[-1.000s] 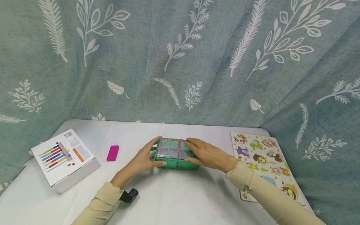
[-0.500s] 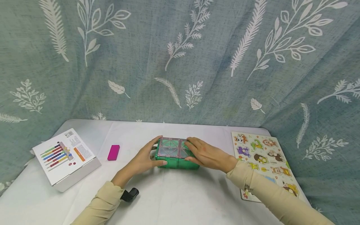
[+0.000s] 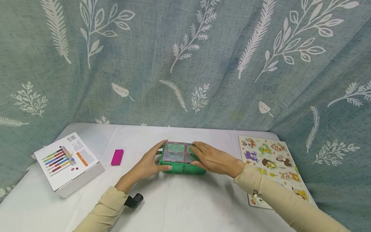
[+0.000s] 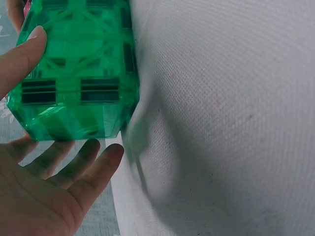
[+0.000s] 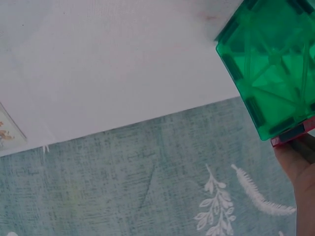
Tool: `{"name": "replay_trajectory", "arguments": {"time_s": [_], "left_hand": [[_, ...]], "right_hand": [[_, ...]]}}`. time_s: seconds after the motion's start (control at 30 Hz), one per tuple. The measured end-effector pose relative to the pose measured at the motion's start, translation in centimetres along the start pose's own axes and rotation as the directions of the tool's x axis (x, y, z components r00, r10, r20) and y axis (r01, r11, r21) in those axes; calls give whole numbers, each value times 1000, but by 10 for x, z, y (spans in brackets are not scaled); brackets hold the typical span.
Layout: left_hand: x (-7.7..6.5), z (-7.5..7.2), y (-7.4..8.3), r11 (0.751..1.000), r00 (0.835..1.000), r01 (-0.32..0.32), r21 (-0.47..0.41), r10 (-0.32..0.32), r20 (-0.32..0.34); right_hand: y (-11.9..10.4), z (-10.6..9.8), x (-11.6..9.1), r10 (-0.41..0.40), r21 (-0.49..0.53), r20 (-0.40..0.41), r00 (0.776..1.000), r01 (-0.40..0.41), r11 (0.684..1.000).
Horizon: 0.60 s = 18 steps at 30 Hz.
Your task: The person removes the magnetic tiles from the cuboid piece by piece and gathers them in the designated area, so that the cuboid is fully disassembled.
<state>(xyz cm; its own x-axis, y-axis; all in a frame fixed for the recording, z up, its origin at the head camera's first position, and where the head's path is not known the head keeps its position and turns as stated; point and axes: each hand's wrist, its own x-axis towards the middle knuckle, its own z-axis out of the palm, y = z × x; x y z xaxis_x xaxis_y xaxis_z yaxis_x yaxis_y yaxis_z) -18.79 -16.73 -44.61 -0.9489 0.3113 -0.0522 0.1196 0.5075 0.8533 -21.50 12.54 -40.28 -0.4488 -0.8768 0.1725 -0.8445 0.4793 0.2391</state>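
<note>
A box built of see-through green magnetic tiles [image 3: 184,169] lies on the table, two pink magnetic tiles [image 3: 175,152] side by side on its top. My left hand [image 3: 145,165] grips the left end, thumb on the green front face; in the left wrist view the other fingers [image 4: 101,169] spread by the end. My right hand [image 3: 215,159] holds the right end from above, covering part of the right pink tile, its thumb at the front top edge. The right wrist view shows the green end wall [image 5: 273,73] with a pink tile edge [image 5: 295,132] against it.
An abacus picture box [image 3: 68,162] stands on the left of the white table [image 3: 179,203]. Near it lies a magenta block [image 3: 117,157]. An animal puzzle board [image 3: 269,161] lies at right, partly under my right sleeve. A leaf-patterned curtain [image 3: 139,64] hangs behind.
</note>
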Motion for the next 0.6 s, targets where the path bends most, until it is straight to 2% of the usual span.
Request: {"name": "replay_trajectory", "arguments": {"time_s": [0.2, 0.33, 0.47, 0.6], "left_hand": [[0, 1, 1, 1000, 1000, -1, -2, 1, 6], [0, 0, 1, 1000, 1000, -2, -3, 2, 2], [0, 0, 1, 1000, 1000, -3, -4, 3, 1], [0, -1, 0, 1000, 1000, -3, 1, 3, 2]], "right_hand": [[1, -2, 0, -17, -39, 1, 1000, 17, 999], [2, -5, 1, -10, -4, 25, 1000, 10, 1000], [2, -10, 2, 48, 151, 85, 995, -61, 987], [3, -13, 3, 142, 349, 162, 976, -192, 917]]}}
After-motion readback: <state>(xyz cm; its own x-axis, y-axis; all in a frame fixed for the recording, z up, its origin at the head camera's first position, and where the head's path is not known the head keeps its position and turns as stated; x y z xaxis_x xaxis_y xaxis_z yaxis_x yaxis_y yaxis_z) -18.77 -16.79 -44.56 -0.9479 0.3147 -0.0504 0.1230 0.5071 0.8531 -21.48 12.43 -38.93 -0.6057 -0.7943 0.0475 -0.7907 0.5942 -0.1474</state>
